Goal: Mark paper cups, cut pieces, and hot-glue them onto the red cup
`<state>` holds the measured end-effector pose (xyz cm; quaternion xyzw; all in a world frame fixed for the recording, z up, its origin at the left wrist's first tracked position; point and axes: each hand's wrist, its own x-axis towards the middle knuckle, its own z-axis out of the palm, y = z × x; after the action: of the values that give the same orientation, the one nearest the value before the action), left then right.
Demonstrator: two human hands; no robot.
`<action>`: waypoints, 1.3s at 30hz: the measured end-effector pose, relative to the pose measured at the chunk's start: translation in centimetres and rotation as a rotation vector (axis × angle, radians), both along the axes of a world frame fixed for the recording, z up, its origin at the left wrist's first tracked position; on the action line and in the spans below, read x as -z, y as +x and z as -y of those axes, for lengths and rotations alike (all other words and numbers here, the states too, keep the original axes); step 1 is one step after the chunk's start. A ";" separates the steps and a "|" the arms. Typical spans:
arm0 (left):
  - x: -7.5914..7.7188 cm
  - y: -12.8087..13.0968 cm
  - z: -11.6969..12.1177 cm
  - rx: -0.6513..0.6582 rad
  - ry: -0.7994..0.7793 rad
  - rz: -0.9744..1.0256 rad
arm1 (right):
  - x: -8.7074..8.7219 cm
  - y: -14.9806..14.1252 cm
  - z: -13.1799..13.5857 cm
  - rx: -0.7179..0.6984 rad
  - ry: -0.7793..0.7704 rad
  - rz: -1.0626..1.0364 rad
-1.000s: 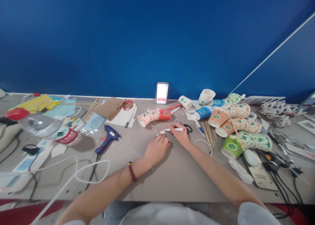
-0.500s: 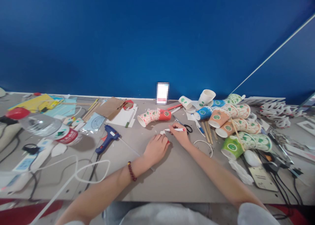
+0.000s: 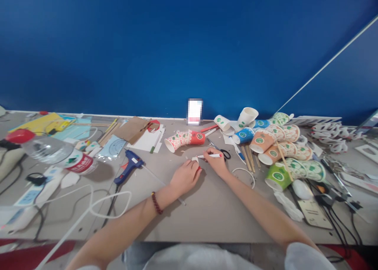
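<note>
My right hand (image 3: 217, 162) is closed round a white marker pen (image 3: 215, 156) with a red end, its tip pointing left. The tip meets or nearly meets a small white paper piece (image 3: 195, 158). My left hand (image 3: 186, 176), a beaded bracelet on its wrist, is bent over this piece, with the fingertips on it. Something red shows by its fingers, too small to name. Just beyond lies a red-patterned chain of paper cups (image 3: 185, 139) on its side. A pair of scissors (image 3: 225, 154) with black handles lies past my right hand, partly hidden.
A blue glue gun (image 3: 128, 167) and a water bottle (image 3: 63, 154) lie on the left, near a power strip (image 3: 38, 193). Joined paper cups (image 3: 279, 176) crowd the right, beside wooden sticks (image 3: 248, 159). A blurred screen (image 3: 195, 111) stands against the blue wall.
My left hand has shifted slightly left and down, and more of the white paper piece shows. My right hand keeps the marker pen in nearly the same spot.
</note>
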<state>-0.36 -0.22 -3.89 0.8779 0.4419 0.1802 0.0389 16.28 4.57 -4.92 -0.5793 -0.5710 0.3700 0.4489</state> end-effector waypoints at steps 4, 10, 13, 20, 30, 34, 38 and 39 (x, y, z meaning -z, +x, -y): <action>-0.1 0.0 -0.1 0.004 -0.003 0.003 | 0.0 -0.1 0.0 0.013 -0.010 0.001; -0.2 0.0 0.0 0.012 0.001 0.030 | -0.1 0.0 0.0 0.017 -0.023 0.014; -0.1 0.0 -0.1 0.012 -0.003 0.042 | -0.2 0.0 0.0 0.018 -0.023 0.014; 0.0 -0.1 -0.1 0.020 -0.011 0.068 | 0.1 0.1 0.0 0.012 -0.024 0.006; 0.1 -0.1 -0.1 0.013 -0.010 0.072 | 0.4 0.3 -0.1 0.001 -0.002 -0.004; 0.1 -0.1 -0.2 0.006 -0.018 0.078 | 0.5 0.3 -0.1 0.004 -0.003 -0.025; 0.0 -0.2 -0.2 -0.010 -0.031 0.099 | 0.5 0.2 -0.1 0.008 -0.008 -0.048; 0.0 -0.2 -0.3 -0.012 -0.033 0.102 | 0.5 0.2 -0.1 0.008 -0.010 -0.052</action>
<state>-0.55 0.03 -3.90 0.8641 0.4476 0.2178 0.0748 16.50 4.67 -5.46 -0.5740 -0.5549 0.3859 0.4622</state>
